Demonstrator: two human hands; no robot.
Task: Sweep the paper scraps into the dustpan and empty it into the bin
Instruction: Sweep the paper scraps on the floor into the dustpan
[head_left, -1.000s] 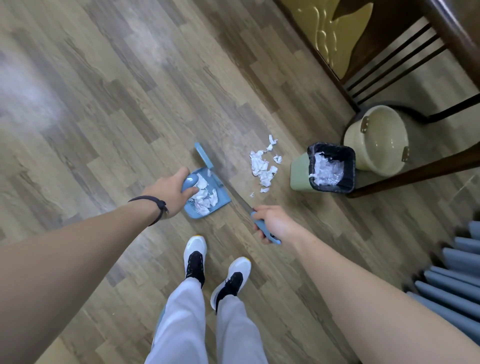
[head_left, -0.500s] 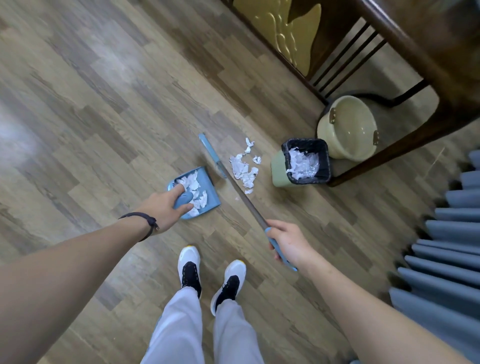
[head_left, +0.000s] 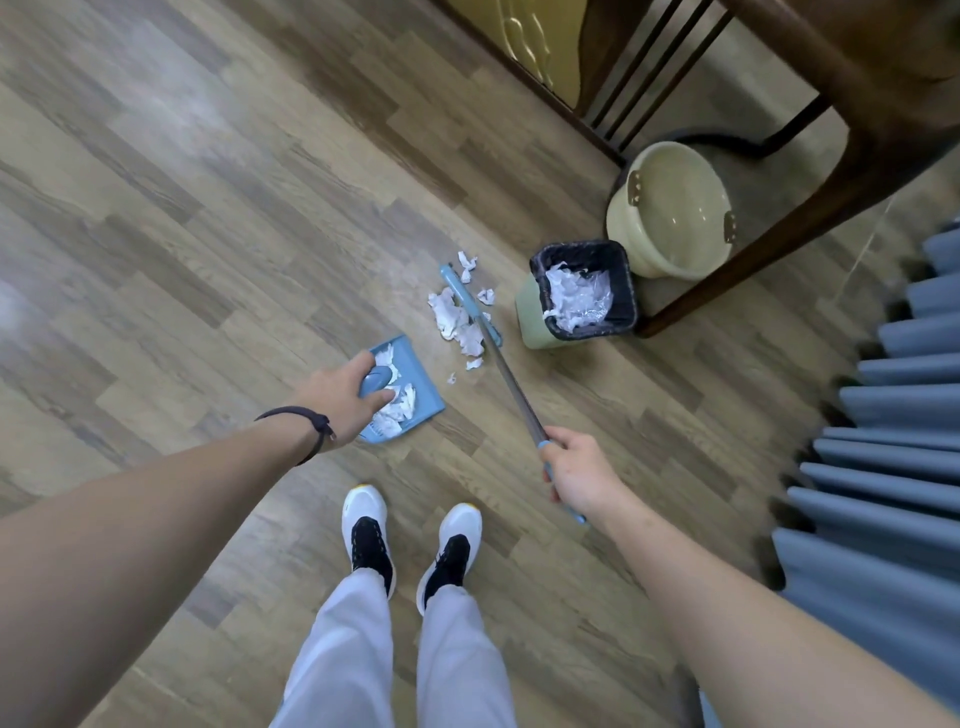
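While left fingers clasp one dustpan, right fingers grip one broom beside one bin

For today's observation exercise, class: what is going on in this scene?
A person is sweeping up. The left hand holds a blue dustpan on the floor, already holding some paper scraps. The right hand grips a broom set against the loose scraps lying between the dustpan and the lined bin.
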